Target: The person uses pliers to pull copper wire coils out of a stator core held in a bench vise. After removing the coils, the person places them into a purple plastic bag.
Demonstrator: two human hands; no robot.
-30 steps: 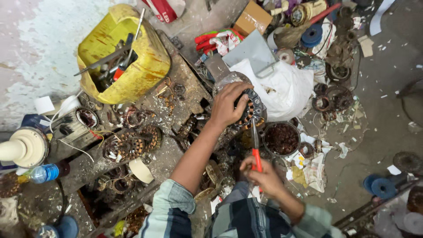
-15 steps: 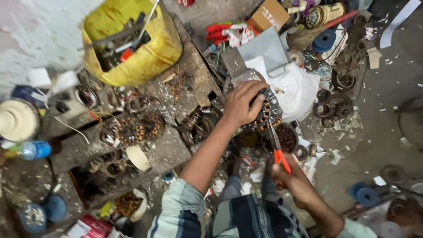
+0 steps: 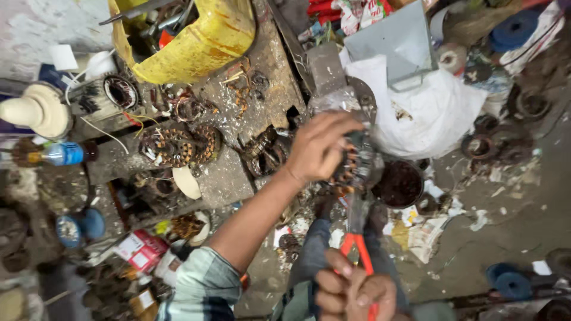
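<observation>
Now left hand point(image 3: 321, 148) grips the motor stator point(image 3: 357, 169); right hand point(image 3: 351, 294) clasps red-handled pliers point(image 3: 360, 238)

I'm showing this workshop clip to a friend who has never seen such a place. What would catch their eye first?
Most likely the big yellow container stuffed with tools at the top of the cluttered bench. Next, at centre, the left hand gripping a copper-wound motor stator, while the right hand at the bottom edge works red-handled cutters up into it. A white sack stands out right of them.
</observation>
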